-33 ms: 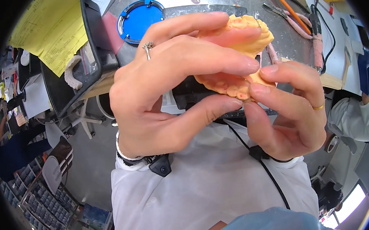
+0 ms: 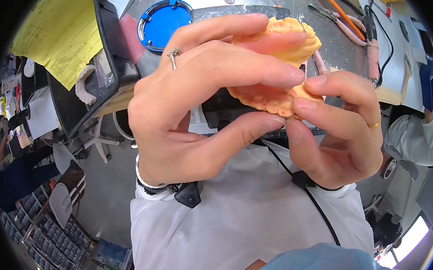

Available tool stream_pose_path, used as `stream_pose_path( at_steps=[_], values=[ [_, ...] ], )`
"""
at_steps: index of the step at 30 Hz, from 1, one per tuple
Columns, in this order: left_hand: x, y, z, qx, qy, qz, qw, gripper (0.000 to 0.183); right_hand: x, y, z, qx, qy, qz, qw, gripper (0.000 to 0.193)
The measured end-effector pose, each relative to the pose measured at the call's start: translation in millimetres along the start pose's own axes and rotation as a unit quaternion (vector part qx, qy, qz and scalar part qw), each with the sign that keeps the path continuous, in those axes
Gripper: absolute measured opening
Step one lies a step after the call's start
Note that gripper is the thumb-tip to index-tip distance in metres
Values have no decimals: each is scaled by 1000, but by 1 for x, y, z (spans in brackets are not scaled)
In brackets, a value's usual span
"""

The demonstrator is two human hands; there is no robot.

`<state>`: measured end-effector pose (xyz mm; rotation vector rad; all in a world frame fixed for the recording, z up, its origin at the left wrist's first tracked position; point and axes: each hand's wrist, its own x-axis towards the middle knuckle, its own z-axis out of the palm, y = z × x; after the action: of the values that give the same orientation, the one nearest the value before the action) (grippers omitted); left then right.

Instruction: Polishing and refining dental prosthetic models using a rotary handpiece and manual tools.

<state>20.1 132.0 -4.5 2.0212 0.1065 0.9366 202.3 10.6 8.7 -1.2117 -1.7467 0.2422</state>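
A yellow plaster dental model [image 2: 298, 51] with a pink palate and a row of teeth is held up in front of my chest. My left hand [image 2: 184, 107] closes around its left side, long fingers over the top and thumb under the front teeth. From the right, my right hand [image 2: 347, 131] pinches the model's front edge, thumb and fingertips close to my left thumb. Whether something small, such as a thin wire, lies between those fingertips is too hidden to tell. A thin metal wire shows by the teeth on the upper part of the model.
Behind the model a metal bench holds a round blue container [image 2: 166, 28] with coiled wire. Pliers [image 2: 336, 18] and an orange-handled tool [image 2: 343, 13] lie to the right. A black tray [image 2: 118, 56], yellow paper [image 2: 59, 35] and a white arch-shaped piece [image 2: 85, 85] stand left.
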Motion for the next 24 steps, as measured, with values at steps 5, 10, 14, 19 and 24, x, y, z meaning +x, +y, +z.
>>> stream_pose_path(
  at_steps=[5,10,14,19,24],
  values=[
    [1,1,-4,-17,-27,-10,999,44,-2,-5,10,91,36,83,992,25],
    [3,6,-5,17,-33,-11,999,40,2,-9,10,115,42,104,987,23],
    [4,2,-1,11,-11,10,1000,39,1,-11,10,99,42,117,987,22],
    [1,2,2,85,10,39,996,46,1,-8,8,72,38,97,992,25],
    [-2,1,9,58,59,31,996,56,4,-9,9,72,61,142,985,34]
  ],
)
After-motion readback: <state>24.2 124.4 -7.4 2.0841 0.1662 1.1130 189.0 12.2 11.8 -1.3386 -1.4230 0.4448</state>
